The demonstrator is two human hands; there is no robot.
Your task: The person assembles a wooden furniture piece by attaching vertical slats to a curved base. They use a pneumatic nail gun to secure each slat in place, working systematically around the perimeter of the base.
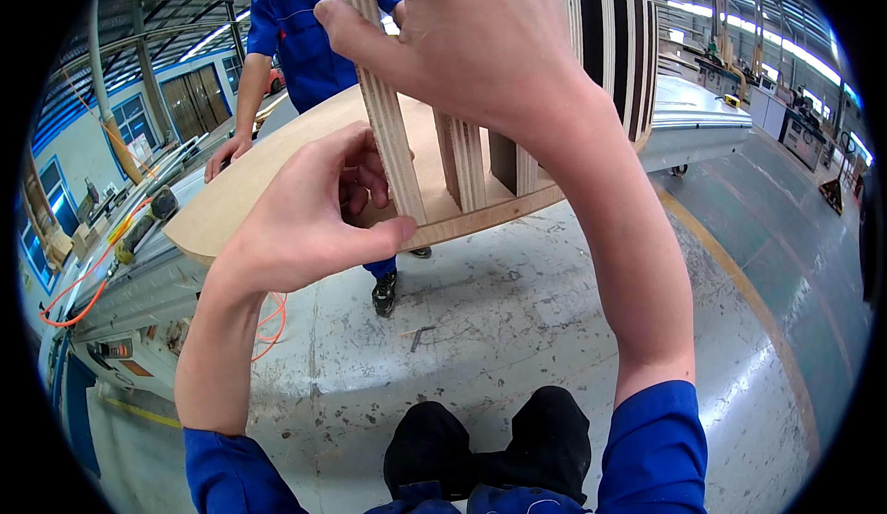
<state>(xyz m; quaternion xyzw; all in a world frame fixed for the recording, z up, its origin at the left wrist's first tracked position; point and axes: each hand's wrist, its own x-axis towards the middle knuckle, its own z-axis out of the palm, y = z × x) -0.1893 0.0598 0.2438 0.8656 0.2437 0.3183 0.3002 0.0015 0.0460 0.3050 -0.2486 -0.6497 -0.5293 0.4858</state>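
A tall plywood slat (388, 135) stands upright on the near edge of a large curved plywood panel (268, 158). My right hand (471, 38) grips the slat near its top. My left hand (314, 209) pinches its lower end where it meets the panel's edge. More upright plywood slats (471, 163) stand on the panel behind it, some with dark faces (610, 33). A co-worker in blue work clothes (300, 33) stands at the far side, one hand (226, 153) resting on the panel.
A long grey machine bed (139, 283) with an orange cable (83, 301) runs along the left. Another grey machine surface (702, 116) lies at the right. The concrete floor (517, 320) has a yellow line (739, 283). My dark shoes (490, 445) show below.
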